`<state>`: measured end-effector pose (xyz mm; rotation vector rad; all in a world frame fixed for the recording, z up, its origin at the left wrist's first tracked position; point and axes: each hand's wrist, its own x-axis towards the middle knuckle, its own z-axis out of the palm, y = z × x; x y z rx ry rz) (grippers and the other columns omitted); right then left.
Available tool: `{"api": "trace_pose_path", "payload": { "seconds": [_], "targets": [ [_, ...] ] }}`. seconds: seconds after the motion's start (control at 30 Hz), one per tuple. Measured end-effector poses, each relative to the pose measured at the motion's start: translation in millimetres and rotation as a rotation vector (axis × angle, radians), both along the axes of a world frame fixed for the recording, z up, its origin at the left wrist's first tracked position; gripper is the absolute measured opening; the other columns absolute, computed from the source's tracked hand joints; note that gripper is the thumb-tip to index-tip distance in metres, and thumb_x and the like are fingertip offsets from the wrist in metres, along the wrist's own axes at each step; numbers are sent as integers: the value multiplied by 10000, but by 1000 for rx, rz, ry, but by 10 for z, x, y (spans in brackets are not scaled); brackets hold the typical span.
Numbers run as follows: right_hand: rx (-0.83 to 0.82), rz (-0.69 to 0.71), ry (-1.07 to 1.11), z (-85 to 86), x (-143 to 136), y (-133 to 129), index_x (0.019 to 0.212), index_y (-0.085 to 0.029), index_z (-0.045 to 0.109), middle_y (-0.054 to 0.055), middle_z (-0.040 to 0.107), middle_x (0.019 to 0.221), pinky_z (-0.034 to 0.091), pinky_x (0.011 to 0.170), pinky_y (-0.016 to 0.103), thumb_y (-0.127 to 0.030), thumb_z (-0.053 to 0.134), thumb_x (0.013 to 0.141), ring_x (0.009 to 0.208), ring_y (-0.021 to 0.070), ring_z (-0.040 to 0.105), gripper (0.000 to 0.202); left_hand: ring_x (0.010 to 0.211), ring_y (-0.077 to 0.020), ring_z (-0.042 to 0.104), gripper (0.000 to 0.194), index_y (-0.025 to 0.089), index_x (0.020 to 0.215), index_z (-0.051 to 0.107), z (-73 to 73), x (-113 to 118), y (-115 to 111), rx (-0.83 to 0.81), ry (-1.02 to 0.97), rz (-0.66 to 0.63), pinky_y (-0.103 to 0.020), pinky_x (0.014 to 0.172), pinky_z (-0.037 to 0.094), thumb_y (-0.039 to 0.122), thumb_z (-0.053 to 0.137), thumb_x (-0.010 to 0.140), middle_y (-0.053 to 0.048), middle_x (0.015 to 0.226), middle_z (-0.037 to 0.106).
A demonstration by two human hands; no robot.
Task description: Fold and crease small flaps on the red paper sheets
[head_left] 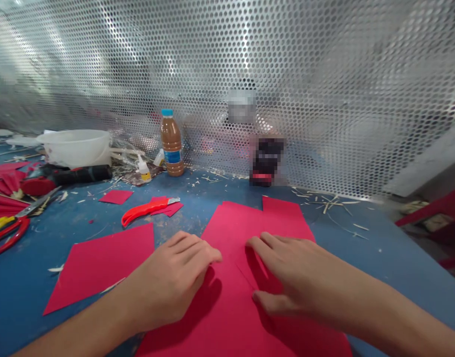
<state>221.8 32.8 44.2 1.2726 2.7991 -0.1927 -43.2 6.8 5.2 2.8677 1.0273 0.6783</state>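
Observation:
In the head view, a large red paper sheet (231, 317) lies in front of me, with a smaller red piece (283, 215) at its far right edge. Over the sheet's left side is my left hand (185, 277), its fingers loosely bent and a shadow beneath; its thumb is hidden. My right hand (287, 272) rests at the sheet's right side, thumb and fingertips apart and touching the paper. A thin line, perhaps a paper edge, runs between them. Neither hand shows anything held. Another red paper piece (108, 263) lies left of my left hand.
Beyond the sheet lies a red-handled cutter (149, 209). Scissors (19, 220), a power tool (64, 176), a white tub (79, 148), a glue bottle (143, 168) and a brown-filled bottle (171, 144) stand or lie leftward. A perforated metal panel (324, 99) bounds the blue table (383, 277).

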Motion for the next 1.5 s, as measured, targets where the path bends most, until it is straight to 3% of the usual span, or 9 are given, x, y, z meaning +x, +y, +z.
{"api": "trace_pose_path", "payload": {
  "seconds": [0.1, 0.27, 0.43, 0.7, 0.93, 1.23, 1.37, 1.47, 1.5],
  "targets": [
    [-1, 15, 66, -18, 1, -13, 1177, -165, 670, 124, 732, 968, 516, 687, 375, -304, 792, 785, 798, 291, 697, 433, 994, -264, 622, 321, 219, 1185, 485, -21, -7, 15, -88, -13, 6, -406, 877, 468, -9, 390, 981, -64, 1106, 697],
    [-33, -22, -25, -13, -46, -39, 1161, -167, 690, 153, 719, 1002, 494, 640, 392, -223, 753, 785, 775, 325, 698, 386, 1008, -264, 612, 369, 241, 1184, 462, -10, -4, 17, -194, -21, -14, -399, 876, 453, -27, 375, 946, -56, 1112, 690],
    [-7, 54, 187, -65, 28, -4, 1110, -227, 691, 71, 685, 933, 476, 650, 329, -237, 798, 767, 755, 247, 654, 360, 1005, -253, 602, 398, 243, 1183, 460, -24, 5, 17, -226, -27, -20, -384, 877, 428, -51, 370, 930, -49, 1110, 682],
    [-147, 55, 85, 15, -7, 5, 1136, -198, 656, 110, 649, 1120, 528, 766, 398, -158, 740, 803, 946, 291, 650, 346, 1009, -244, 590, 360, 248, 1182, 473, -50, -7, 29, -272, -40, -24, -376, 886, 398, -29, 381, 972, -38, 1109, 676],
    [-176, 85, 97, -5, -2, 29, 1205, -206, 638, 134, 622, 1230, 542, 861, 484, -158, 707, 814, 1125, 346, 591, 399, 1006, -236, 590, 317, 243, 1172, 488, -50, -14, 35, -307, -88, -20, -377, 898, 404, 0, 367, 1008, -41, 1099, 677],
    [-200, 83, 158, -43, 39, 99, 1028, -210, 599, 91, 602, 1127, 545, 828, 453, -154, 738, 752, 1034, 304, 575, 314, 1010, -223, 592, 274, 243, 1170, 514, -54, -19, 36, -343, -146, -18, -365, 909, 418, 43, 376, 1043, -43, 1098, 683],
    [-270, 100, 267, -33, 85, 124, 940, -231, 590, 39, 664, 1001, 520, 768, 344, -64, 655, 831, 896, 225, 623, 209, 998, -216, 603, 238, 244, 1135, 544, -19, 15, 24, -380, -189, -6, -362, 908, 425, 79, 395, 1052, -37, 1075, 691],
    [-371, 61, 431, -19, 26, 104, 933, -254, 615, -18, 689, 897, 484, 708, 283, -77, 650, 892, 821, 182, 633, 186, 1037, -245, 605, 125, 254, 1154, 582, 40, 60, -20, -468, -226, 65, -384, 918, 436, 233, 558, 1034, -39, 1107, 699],
    [-393, 33, 507, -19, -13, 91, 953, -262, 622, -29, 688, 892, 482, 709, 277, -121, 675, 907, 820, 176, 629, 158, 1033, -258, 608, 166, 255, 1149, 598, 59, 80, -41, -504, -231, 92, -395, 917, 438, 310, 641, 999, -40, 1103, 702]
  ]
}}
